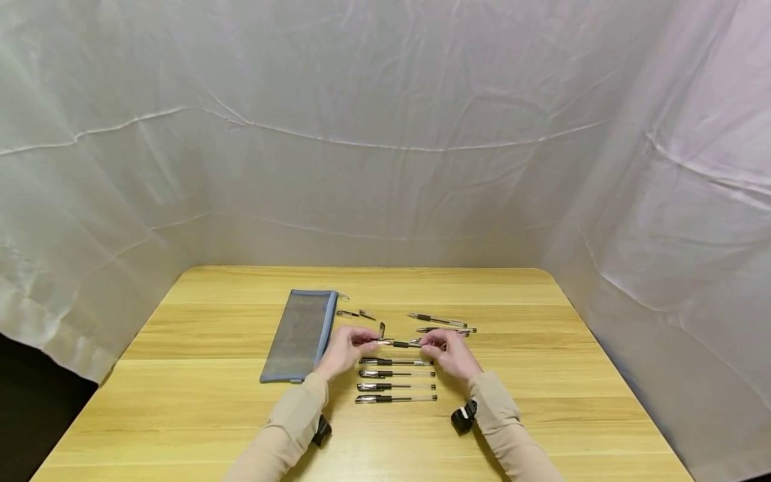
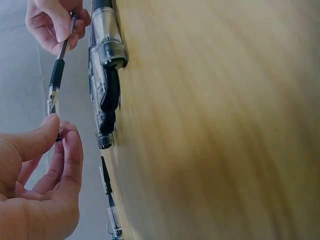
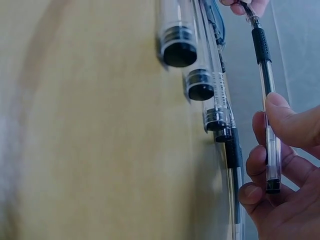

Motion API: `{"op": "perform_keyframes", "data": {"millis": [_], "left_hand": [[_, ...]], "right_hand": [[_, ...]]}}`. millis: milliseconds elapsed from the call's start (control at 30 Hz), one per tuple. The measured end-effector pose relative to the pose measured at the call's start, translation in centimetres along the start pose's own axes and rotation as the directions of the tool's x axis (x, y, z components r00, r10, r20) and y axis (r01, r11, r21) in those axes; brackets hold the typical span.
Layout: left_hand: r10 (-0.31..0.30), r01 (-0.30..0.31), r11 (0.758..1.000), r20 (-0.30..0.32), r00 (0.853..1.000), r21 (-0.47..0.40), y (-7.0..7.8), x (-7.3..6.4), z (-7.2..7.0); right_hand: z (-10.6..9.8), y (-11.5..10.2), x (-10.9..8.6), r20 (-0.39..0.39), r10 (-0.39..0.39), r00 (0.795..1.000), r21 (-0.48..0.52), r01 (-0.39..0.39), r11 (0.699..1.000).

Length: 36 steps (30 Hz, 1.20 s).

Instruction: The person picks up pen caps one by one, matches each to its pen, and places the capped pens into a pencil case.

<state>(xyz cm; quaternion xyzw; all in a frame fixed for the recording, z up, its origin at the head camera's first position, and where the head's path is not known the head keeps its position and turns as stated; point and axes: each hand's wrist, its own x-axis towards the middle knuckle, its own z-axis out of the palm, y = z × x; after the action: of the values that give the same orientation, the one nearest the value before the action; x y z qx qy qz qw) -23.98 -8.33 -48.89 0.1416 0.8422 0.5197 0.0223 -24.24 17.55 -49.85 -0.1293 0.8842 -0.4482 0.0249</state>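
Observation:
Between both hands, above the table, is a gel pen (image 1: 400,344) with a black rubber grip and clear barrel. My left hand (image 1: 348,347) pinches the clear cap (image 2: 53,106) between thumb and fingertips. The pen's tip end meets this cap; how far it sits inside, I cannot tell. My right hand (image 1: 450,349) holds the barrel near its rear end, thumb on one side and fingers on the other, as the right wrist view shows. Below the hands, several capped pens (image 1: 395,399) lie in a row of parallel lines, caps to the left.
Uncapped pens (image 1: 437,320) lie behind my right hand. Loose black-and-clear caps (image 1: 367,314) are scattered behind my left hand, one cap (image 1: 382,329) close to its fingertips. A blue-edged mesh zip pouch (image 1: 298,338) lies left on the wooden table (image 1: 199,361). Pale curtains (image 1: 385,181) surround the table.

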Motion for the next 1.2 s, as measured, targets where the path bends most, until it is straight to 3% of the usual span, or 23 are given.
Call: {"op": "perform_keyframes", "data": {"millis": [400, 600, 733, 1000, 1200], "left_hand": [[-0.009, 0.009, 1.000, 0.026, 1.000, -0.002, 0.30, -0.23, 0.22], [0.003, -0.004, 1.000, 0.046, 0.999, 0.013, 0.26, -0.33, 0.13], [0.001, -0.001, 1.000, 0.057, 0.998, 0.005, 0.27, -0.31, -0.03], [-0.016, 0.019, 0.999, 0.067, 0.998, -0.049, 0.37, -0.36, 0.21], [-0.024, 0.028, 0.997, 0.047, 0.999, -0.077, 0.39, -0.36, 0.23]], "right_hand": [[0.10, -0.50, -0.35, -0.001, 0.037, 0.999, 0.036, -0.037, 0.999], [0.15, -0.51, -0.39, -0.003, 0.107, 0.994, 0.141, -0.105, 0.984], [0.06, -0.33, -0.23, -0.029, 0.071, 0.997, 0.189, -0.064, 0.980], [0.02, 0.30, -0.09, -0.119, -0.055, 0.991, 0.157, 0.074, 0.985], [-0.03, 0.00, 0.04, -0.125, -0.072, 0.990, 0.167, 0.093, 0.982]]}}
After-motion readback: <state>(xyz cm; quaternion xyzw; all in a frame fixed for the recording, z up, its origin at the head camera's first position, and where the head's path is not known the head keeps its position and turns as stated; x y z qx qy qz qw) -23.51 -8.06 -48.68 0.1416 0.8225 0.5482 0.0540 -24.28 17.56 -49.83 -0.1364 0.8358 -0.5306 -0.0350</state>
